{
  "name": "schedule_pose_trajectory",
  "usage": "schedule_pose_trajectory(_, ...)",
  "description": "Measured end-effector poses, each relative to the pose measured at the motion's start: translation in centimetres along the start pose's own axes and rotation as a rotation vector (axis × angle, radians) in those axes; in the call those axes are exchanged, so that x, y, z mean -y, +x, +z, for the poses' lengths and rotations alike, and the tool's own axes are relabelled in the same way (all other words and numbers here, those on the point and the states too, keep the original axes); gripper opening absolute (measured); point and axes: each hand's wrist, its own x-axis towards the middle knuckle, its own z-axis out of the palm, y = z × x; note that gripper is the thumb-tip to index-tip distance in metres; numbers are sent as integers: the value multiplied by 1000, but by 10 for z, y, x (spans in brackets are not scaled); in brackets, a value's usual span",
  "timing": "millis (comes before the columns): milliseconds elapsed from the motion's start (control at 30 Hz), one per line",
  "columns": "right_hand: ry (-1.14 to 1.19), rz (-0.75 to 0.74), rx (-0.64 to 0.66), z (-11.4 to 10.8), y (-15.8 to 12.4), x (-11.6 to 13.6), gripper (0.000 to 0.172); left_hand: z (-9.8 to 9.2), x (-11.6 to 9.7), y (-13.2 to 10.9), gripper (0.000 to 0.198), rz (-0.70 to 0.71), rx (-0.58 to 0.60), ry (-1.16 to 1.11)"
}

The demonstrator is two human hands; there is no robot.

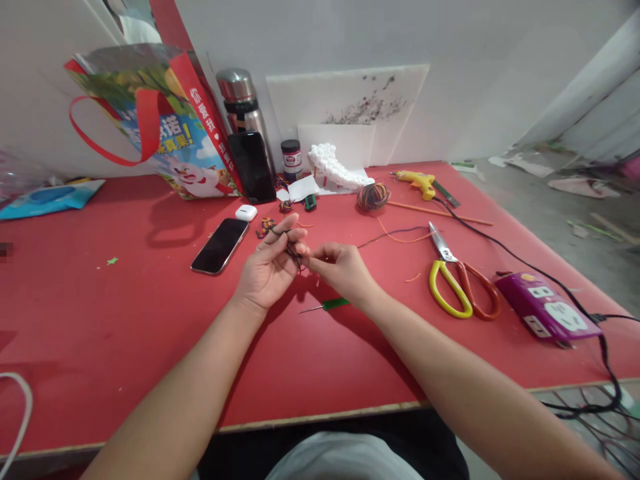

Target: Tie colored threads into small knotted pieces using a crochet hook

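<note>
Above the middle of the red table (125, 320), my left hand (267, 267) has a thin dark cord (293, 257) wound round its stretched fingers. My right hand (337, 263) pinches the same cord right beside the left fingertips. From the pinch the cord trails right across the table towards a multicoloured ball of yarn (373, 197). A green-handled crochet hook (327, 305) lies on the table just under my right wrist, in neither hand.
Yellow and orange scissors (457, 280) and a purple power strip (547, 312) lie to the right. A yellow glue gun (419, 182) sits behind them. A black phone (220, 245), a white earbud case (246, 213), a colourful bag (165, 127) and a steel flask (243, 103) stand to the left.
</note>
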Motion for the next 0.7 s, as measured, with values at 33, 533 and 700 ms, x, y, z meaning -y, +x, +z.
schedule_pose_trajectory(33, 21, 6, 1, -1, 0, 2, 28, 0, 0, 0, 43, -4, 7, -1)
schedule_pose_trajectory(533, -412, -492, -422, -50, 13, 6, 18, -8, -9, 6, 46, 80, -115, -40)
schedule_pose_trajectory(700, -380, -585, -219, -14, -10, 9, 24, -7, -2, 4, 34, 94, -80, 51)
